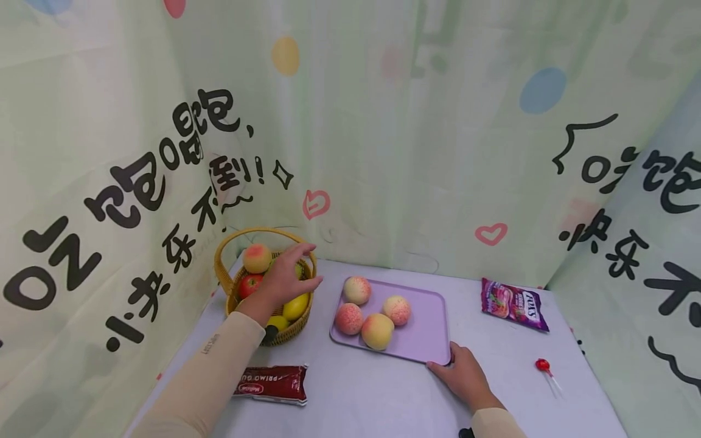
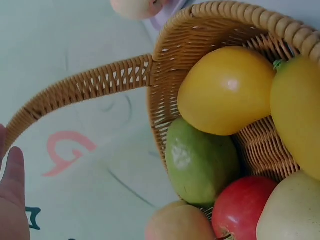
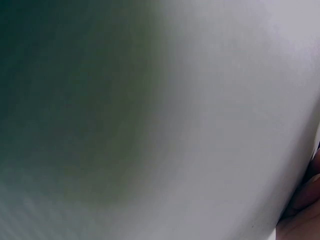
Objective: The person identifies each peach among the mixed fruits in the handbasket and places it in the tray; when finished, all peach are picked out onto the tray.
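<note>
My left hand reaches over the wicker basket, thumb and fingers spread apart beside its tall handle. Nothing shows between those fingers. Inside the basket lie a peach, a red apple, a green mango, and several yellow fruits. With my right hand I grip the near right corner of the purple tray, thumb along the front edge and fingers at the side. Several peaches sit toward the tray's left half. Blur fills most of the right wrist view.
A dark red packet lies in front of the basket, partly behind my left sleeve. Right of the tray are a purple snack bag and a red lollipop. Printed curtains enclose the white table.
</note>
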Available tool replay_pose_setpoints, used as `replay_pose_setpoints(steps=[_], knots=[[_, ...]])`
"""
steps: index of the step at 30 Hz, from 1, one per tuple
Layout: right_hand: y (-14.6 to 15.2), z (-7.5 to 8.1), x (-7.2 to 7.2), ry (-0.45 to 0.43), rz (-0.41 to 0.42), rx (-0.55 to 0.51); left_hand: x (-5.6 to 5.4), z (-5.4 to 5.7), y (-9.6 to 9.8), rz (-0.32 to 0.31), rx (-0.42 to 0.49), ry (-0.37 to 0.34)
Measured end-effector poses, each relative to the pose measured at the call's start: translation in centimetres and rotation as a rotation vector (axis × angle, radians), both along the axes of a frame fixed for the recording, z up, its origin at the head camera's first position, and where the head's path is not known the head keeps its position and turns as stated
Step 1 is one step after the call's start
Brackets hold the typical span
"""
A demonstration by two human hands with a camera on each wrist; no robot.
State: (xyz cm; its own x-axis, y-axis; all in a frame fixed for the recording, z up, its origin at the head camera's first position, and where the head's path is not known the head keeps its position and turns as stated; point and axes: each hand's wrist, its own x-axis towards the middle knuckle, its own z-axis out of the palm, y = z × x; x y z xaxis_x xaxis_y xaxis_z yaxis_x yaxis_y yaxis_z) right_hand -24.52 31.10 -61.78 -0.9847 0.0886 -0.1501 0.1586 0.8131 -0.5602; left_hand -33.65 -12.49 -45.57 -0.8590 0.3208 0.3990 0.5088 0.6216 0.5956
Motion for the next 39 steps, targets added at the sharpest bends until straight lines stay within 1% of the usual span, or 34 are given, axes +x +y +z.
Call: replay_pose_setpoints(steps=[9, 14, 18, 21, 23, 26, 29, 31, 34, 39], knots=[[-0.1, 0.1, 0.1, 0.003, -0.006, 0.001, -0.7, 0.2, -2.1, 0.041, 0.094, 0.138], [-0.2, 0.1, 0.2, -0.006, -0.011, 0.003, -1.2, 0.3, -3.6, 0.091, 0.149, 0.205], [-0.2, 0.2, 0.1, -0.008, -0.015, 0.003, -1.7, 0.3, -4.8, 0.129, 0.179, 0.223], [-0.2, 0.2, 0.1, -0.007, -0.015, 0.005, -2.3, -0.1, -5.8, 0.177, 0.193, 0.190], [-0.2, 0.3, 0.1, -0.011, -0.015, 0.006, -2.8, -0.4, -6.5, 0.234, 0.192, 0.141], [-0.3, 0.3, 0.2, -0.022, -0.018, 0.007, -3.4, -0.6, -7.4, 0.325, 0.175, 0.025], [-0.3, 0.3, 0.3, -0.031, -0.023, 0.004, -4.0, -0.6, -8.3, 0.381, 0.147, -0.098], [-0.3, 0.3, 0.3, -0.033, -0.026, 0.003, -4.4, -0.6, -8.7, 0.395, 0.125, -0.152], [-0.3, 0.4, 0.4, -0.031, -0.029, 0.006, -5.1, -0.8, -9.0, 0.396, 0.103, -0.212], [-0.4, 0.6, 0.4, -0.042, -0.039, 0.002, -6.3, -1.4, -9.1, 0.398, 0.048, -0.265]])
